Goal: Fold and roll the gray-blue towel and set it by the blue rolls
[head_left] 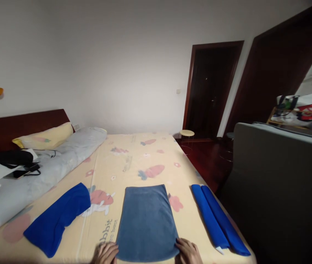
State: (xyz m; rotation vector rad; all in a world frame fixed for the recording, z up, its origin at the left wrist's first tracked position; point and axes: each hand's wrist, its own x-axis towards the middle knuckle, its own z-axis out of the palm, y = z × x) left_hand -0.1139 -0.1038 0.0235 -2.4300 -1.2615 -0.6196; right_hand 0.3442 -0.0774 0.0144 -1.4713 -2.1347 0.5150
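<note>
I had both hands at the near edge of the bed [134, 154], one at each near corner of the grey-blue towel [147, 220]. My left hand [106, 253] lay at the towel's near left corner and my right hand [188, 252] at its near right corner, fingers curled down onto the cloth. The frame cut both off at the wrist, so I could not tell whether either had actually pinched the fabric or merely rested flat against it.

The towel lay folded flat in the middle of the near edge, long sides running away from me, its far end squared off and short of the printed carrot. A loosely folded blue cloth [58, 218] sat well apart toward the near left corner, and a tightly rolled blue towel [217, 220] lay along the right edge.

As I judged it, working this fold well meant keeping both corners level with each other, taking equal hold on each side, and keeping the cloth taut between the hands so the edges stayed parallel and no crease crept in across the middle.
</note>
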